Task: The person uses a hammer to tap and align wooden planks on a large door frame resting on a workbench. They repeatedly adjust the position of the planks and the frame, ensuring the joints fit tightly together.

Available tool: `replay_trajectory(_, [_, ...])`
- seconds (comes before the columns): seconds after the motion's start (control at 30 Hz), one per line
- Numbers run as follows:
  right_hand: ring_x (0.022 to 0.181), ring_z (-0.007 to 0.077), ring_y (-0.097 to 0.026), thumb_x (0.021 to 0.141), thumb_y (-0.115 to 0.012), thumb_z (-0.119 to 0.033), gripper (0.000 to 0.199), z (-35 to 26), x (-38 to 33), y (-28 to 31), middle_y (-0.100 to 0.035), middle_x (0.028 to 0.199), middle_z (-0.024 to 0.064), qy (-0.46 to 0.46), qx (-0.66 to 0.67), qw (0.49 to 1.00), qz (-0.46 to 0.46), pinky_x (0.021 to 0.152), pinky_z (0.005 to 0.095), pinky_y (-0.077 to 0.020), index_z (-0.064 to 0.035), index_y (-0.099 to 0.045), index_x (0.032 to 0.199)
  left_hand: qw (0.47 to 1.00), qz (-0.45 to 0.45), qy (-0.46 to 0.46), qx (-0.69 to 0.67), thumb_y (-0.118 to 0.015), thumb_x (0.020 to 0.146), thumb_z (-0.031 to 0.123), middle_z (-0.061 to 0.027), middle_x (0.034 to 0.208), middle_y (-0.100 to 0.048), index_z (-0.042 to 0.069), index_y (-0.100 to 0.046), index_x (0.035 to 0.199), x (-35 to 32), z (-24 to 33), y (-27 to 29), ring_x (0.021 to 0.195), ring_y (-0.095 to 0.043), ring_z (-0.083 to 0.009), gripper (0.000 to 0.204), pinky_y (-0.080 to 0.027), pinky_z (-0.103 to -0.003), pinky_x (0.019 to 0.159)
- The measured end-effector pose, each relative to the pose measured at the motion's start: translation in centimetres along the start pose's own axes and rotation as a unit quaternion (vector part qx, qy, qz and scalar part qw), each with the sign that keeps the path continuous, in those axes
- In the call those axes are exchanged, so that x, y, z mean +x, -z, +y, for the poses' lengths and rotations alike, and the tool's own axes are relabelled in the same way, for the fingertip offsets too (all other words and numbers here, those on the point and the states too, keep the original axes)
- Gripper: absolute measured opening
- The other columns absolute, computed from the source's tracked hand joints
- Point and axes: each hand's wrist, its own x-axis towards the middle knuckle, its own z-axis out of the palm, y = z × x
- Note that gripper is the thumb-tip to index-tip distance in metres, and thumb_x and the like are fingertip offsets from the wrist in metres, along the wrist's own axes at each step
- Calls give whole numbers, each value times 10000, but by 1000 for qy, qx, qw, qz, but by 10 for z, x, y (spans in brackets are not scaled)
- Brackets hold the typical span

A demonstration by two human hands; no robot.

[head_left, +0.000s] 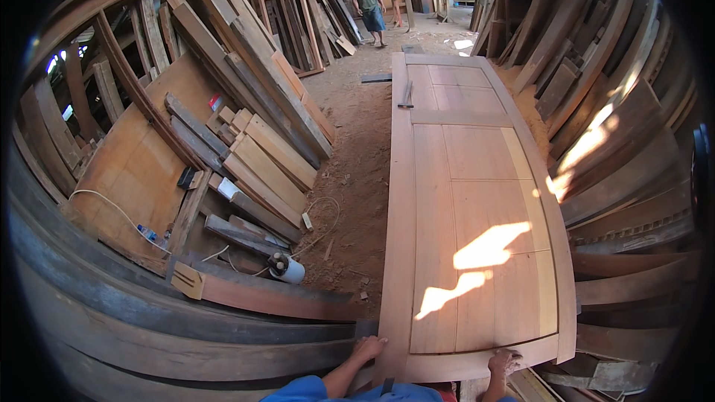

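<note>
Left hand point(369, 347) curled over the near-left corner of the wooden door point(477, 201), fingers on top. Right hand point(504, 362) clamped on the near bottom rail, right of centre. Both closed on the edge; underside grip not visible.

Door lies flat, long axis running near to far, right of the dirt floor. Judging by size: solid panelled timber, heavy, stiff, smooth-sanded, corners likely to dent. Best held by the rails and stiles, not the thin panels.

Left, mid-distance: white cylindrical container point(287, 269), small blue-white packet point(147, 234) on a leaning board. Farther: metal tool point(407, 94) on the door, a person point(368, 6) standing.
</note>
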Motion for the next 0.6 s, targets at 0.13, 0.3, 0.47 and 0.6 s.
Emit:
replay_trajectory(0.13, [1436,574,-199,968,-541,-290,499,-16,23,-29,-281,1496,421,-11,-7,998,59,1117,682,-283,25,-567,1353,997,-15,-8,77,-570,942,534,-211,1228,-675,26,-696,1187,15,-9,30,1203,-613,-385,578,-466,-490,1025])
replay_trajectory(0.3, [1433,561,-221,961,-552,-302,456,-57,12,-28,-295,1509,390,25,-30,999,15,1100,705,-286,-62,-611,1345,996,-56,24,69,-585,916,553,-189,1154,-712,59,-749,1098,28,-45,50,1124,-665,-365,551,-490,-496,998])
replay_trajectory(0.47, [1439,549,-236,955,-570,-290,406,33,74,-68,-291,1543,347,90,25,995,-35,1117,707,-251,-95,-655,1300,984,-89,-57,142,-525,942,571,-169,1307,-648,117,-699,1230,34,4,26,1237,-604,-354,565,-459,-500,1045])
replay_trajectory(0.6, [1440,543,-235,950,-589,-276,389,-32,34,-34,-332,1542,311,-48,4,999,26,1127,663,-273,-34,-674,1243,991,-65,-50,102,-514,941,564,-152,1073,-738,92,-719,1172,41,-33,30,1119,-664,-343,564,-484,-507,974])
